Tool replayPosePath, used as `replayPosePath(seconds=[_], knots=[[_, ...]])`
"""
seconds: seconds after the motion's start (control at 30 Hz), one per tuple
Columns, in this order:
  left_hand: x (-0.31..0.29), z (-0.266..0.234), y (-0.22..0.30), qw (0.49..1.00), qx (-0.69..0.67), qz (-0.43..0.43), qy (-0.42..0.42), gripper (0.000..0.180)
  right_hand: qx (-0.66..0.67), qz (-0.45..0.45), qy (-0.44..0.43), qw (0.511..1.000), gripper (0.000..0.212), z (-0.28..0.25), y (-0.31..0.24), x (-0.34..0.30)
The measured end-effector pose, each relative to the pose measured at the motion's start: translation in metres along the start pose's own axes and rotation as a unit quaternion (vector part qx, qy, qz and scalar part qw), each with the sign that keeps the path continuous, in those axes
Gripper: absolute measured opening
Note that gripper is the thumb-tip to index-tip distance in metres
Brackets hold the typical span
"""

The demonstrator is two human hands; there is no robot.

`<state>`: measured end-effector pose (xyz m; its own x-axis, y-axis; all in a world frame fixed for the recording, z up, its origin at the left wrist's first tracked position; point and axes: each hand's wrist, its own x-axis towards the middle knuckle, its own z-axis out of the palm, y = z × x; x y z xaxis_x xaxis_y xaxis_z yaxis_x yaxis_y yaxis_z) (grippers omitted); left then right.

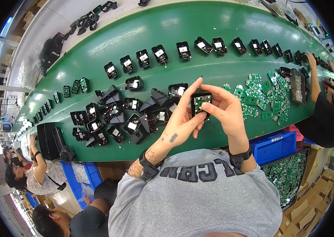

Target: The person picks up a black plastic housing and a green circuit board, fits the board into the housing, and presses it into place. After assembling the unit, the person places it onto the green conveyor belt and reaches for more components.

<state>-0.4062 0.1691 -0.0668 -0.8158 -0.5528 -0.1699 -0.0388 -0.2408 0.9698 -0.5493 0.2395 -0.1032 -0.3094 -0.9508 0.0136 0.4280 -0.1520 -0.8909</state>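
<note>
Between my two hands is a small black plastic housing with a green circuit board set in its open top. My left hand supports it from the left, its thumb at the near edge. My right hand wraps the right side, and its thumb presses on the board. The undersides of the fingers are hidden. Just left of my hands lie several open black housings with white parts and red wires inside. Right of my right hand spreads a loose pile of bare green circuit boards.
A row of black housings lines the far side of the green bench. A bin of small metal parts stands at the right. Blue crates sit below the near edge. Co-workers' arms reach in at both ends.
</note>
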Motion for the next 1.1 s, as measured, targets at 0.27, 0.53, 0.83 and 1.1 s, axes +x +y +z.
replayPosePath(seconds=[0.27, 0.53, 0.83, 1.1], knots=[[-0.002, -0.001, 0.005, 0.999, 0.024, -0.019, -0.014, 0.080, 0.031, -0.004, -0.007, 0.999, 0.044, -0.005, 0.000, -0.002], [-0.006, 0.001, 0.006, 0.997, -0.037, -0.015, -0.065, 0.070, 0.068, 0.009, 0.019, 0.997, 0.042, -0.008, -0.005, -0.001], [-0.004, 0.008, -0.008, 0.997, -0.001, 0.075, -0.025, 0.062, 0.035, -0.037, 0.026, 0.998, 0.038, -0.001, -0.008, -0.004], [-0.002, 0.012, -0.008, 0.998, 0.030, 0.057, -0.016, 0.061, 0.055, -0.042, 0.040, 0.997, 0.035, -0.006, 0.000, -0.005]])
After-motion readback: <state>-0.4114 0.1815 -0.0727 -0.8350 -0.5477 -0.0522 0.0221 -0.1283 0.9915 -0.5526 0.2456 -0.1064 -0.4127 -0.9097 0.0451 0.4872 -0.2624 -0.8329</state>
